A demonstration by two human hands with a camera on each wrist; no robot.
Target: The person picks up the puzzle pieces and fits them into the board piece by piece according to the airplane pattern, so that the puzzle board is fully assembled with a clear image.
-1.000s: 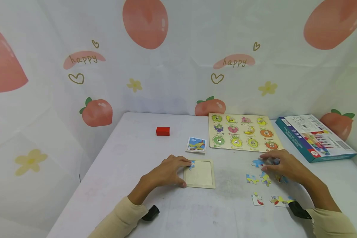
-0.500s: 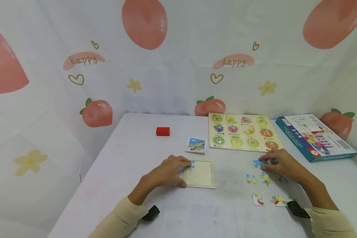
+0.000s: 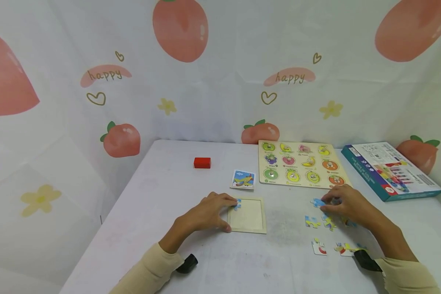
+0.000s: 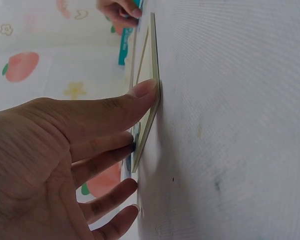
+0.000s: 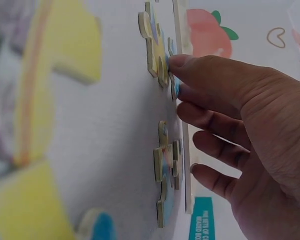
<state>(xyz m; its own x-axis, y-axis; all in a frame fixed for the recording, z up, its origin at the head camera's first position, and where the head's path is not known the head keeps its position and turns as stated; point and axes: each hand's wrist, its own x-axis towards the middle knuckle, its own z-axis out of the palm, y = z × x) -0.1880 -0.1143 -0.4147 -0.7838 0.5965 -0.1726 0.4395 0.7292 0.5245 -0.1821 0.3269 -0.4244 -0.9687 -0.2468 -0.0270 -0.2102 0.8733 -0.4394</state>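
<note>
Here, a person's two bare hands work at a white worktop (image 3: 150, 212). The left hand (image 3: 212, 209) holds the left side of a shallow wooden puzzle tray (image 3: 248, 219), thumb on the near edge and fingertips by the far-left corner, where a blue corner piece (image 3: 238, 204) lies inside. To the right, well apart from the tray, the right hand (image 3: 347, 204) pinches a blue jigsaw piece (image 3: 317, 202) between thumb and index finger; whether it is lifted is hard to tell. The loose jigsaw pieces (image 3: 312, 221) lie near and partly under this hand, so the likeliest trouble is a trailing finger nudging a neighbour, or the thin piece slipping from a fingertip hold. If the left fingertips press sideways, they could shift the corner piece. The black device (image 3: 366, 260) at the right cuff partly hides the nearest pieces and might brush them. Behind the tray lies a picture card (image 3: 243, 179) of a yellow aeroplane; farther back are a red block (image 3: 202, 163), a fruit peg board (image 3: 299, 163) and a teal-edged box (image 3: 393, 169). Nothing stands between the right hand's piece and the tray.
</note>
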